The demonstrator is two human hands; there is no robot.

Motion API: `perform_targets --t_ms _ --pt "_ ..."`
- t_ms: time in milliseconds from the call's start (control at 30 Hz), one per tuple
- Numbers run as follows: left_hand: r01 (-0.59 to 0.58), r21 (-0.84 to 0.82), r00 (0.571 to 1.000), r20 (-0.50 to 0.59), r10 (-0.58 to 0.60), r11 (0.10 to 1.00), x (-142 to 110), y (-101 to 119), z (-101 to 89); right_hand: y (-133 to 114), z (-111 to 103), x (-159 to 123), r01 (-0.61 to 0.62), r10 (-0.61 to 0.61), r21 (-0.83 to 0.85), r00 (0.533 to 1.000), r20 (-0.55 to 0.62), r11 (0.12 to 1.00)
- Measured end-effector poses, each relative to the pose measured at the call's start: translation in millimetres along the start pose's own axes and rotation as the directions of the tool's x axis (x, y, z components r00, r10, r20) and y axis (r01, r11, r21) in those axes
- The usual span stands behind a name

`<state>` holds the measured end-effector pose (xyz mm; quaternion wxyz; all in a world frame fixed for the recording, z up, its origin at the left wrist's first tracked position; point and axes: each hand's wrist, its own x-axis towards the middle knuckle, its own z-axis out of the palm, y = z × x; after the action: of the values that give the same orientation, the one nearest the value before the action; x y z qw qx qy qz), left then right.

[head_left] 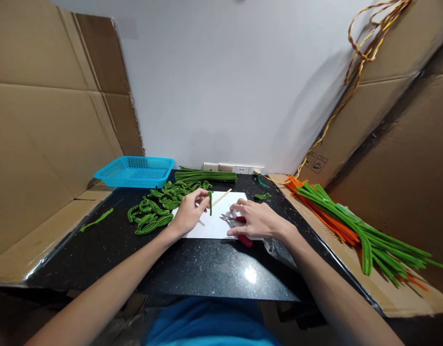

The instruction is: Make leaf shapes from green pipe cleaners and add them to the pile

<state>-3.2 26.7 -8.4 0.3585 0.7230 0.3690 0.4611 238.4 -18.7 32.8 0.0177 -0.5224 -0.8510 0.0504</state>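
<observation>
My left hand (189,211) pinches a short green pipe cleaner piece (210,202) upright over a white sheet (210,226) on the black countertop (192,269). A thin wooden stick (221,197) lies just behind it on the sheet. My right hand (255,220) rests on red-handled pliers (239,228), fingers curled over them, with the metal jaws pointing left. A pile of folded green pipe cleaner loops (160,204) lies left of my left hand.
A blue plastic basket (135,170) stands at the back left. Straight green pipe cleaners (205,175) lie by the wall sockets. Long green and orange pipe cleaners (351,226) lie on cardboard at the right. Cardboard panels flank both sides. A loose green piece (97,220) lies at the left.
</observation>
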Motion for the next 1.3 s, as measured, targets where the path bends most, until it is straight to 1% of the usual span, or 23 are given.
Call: perform_targets --t_ms 100,167,267,367,467,533,600,667,733,800,833,867,933,1000,1033,1133,1200,1300 --pt "0.011 -0.034 1.000 -0.025 -0.012 0.999 0 -2 0.3 -6 -2 -4 -0.009 0.011 -0.035 0.997 0.075 0.999" --pt "0.004 -0.046 1.000 -0.029 -0.006 0.999 0 -3 1.1 -12 -1 -6 0.028 -0.024 -0.036 0.994 0.108 0.999" --pt "-0.012 -0.066 0.999 -0.035 0.010 0.998 0 -5 1.8 -19 1 -5 0.098 -0.097 0.000 0.990 0.105 0.995" --pt "-0.025 -0.073 0.999 -0.046 0.022 0.997 0 -4 1.7 -18 0 -2 0.123 -0.131 0.108 0.989 0.070 0.987" --pt "-0.036 -0.079 0.998 -0.062 0.031 0.996 0 -4 1.4 -13 -3 2 0.112 -0.132 0.307 0.990 0.043 0.945" --pt "-0.033 -0.101 0.997 -0.074 0.026 0.994 0 -4 1.2 -8 -4 4 0.076 -0.108 0.494 0.993 0.037 0.866" --pt "-0.025 -0.117 0.997 -0.078 0.016 0.993 -1 -3 0.8 -5 -2 7 0.047 -0.075 0.680 0.997 0.013 0.732" --pt "-0.020 -0.134 0.998 -0.067 0.011 0.991 -1 -1 0.1 -4 3 12 0.057 -0.043 0.814 0.998 -0.039 0.578" --pt "-0.021 -0.175 0.999 -0.048 0.013 0.984 -2 2 -0.8 -2 9 18 0.072 -0.008 0.899 0.997 -0.076 0.431" --pt "-0.026 -0.214 0.999 -0.032 0.019 0.976 -3 6 -1.9 -1 16 23 0.063 0.010 0.956 0.998 -0.068 0.286" --pt "-0.032 -0.221 0.999 -0.032 0.026 0.975 -4 7 -2.4 0 19 24 0.057 0.007 0.972 0.998 -0.060 0.226" --pt "-0.041 -0.218 0.999 -0.036 0.034 0.975 -4 9 -2.9 0 21 25 0.053 -0.001 0.983 0.999 -0.054 0.178" --pt "-0.058 -0.197 0.998 -0.040 0.051 0.979 -5 11 -3.4 0 23 25 0.047 -0.027 0.992 0.999 -0.044 0.115" --pt "-0.061 -0.191 0.998 -0.018 0.059 0.980 -5 12 -3.1 0 22 24 0.042 -0.065 0.995 0.997 -0.037 0.088" --pt "-0.056 -0.202 0.998 -0.002 0.057 0.978 -5 12 -2.7 -1 22 23 0.047 -0.087 0.995 0.995 -0.039 0.093" --pt "0.003 -0.296 0.999 0.053 0.013 0.955 -3 12 -0.8 -1 21 22 0.105 -0.143 0.980 0.986 -0.081 0.170" --pt "0.066 -0.386 0.995 0.089 -0.034 0.920 -2 13 0.1 0 21 22 0.151 -0.173 0.964 0.978 -0.114 0.220" --pt "0.150 -0.510 0.985 0.151 -0.084 0.847 -1 15 -0.7 3 21 22 0.187 -0.224 0.952 0.966 -0.133 0.241"
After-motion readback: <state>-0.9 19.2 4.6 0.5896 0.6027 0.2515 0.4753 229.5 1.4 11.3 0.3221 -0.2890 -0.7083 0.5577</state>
